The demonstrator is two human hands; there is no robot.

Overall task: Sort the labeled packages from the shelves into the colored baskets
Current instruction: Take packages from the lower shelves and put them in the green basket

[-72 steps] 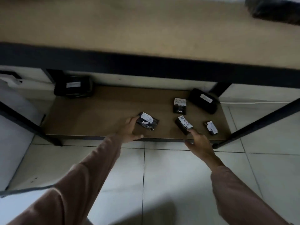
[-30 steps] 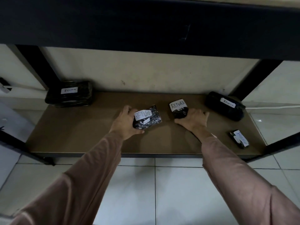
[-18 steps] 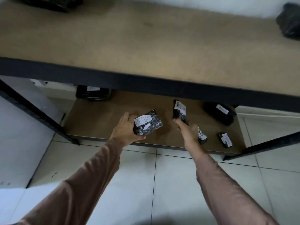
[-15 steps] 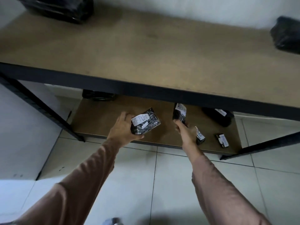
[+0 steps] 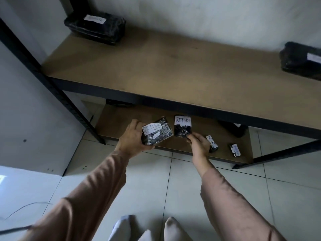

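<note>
Now, RETURN packages (image 5: 157, 134) (image 5: 182, 127) in both hands (image 5: 132, 139) (image 5: 199, 145)

Upper shelf (image 5: 173, 70): left package (image 5: 94, 27), right package (image 5: 302, 61).

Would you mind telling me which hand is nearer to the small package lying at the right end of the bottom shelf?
Right. The right hand is a short way left of the small package; the left hand is farther left, gripping a RETURN package.

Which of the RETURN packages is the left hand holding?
The wider shiny package with the slanted label, gripped in the left hand. The dark package beside it, label upright, is pinched from below by the right hand.
</note>
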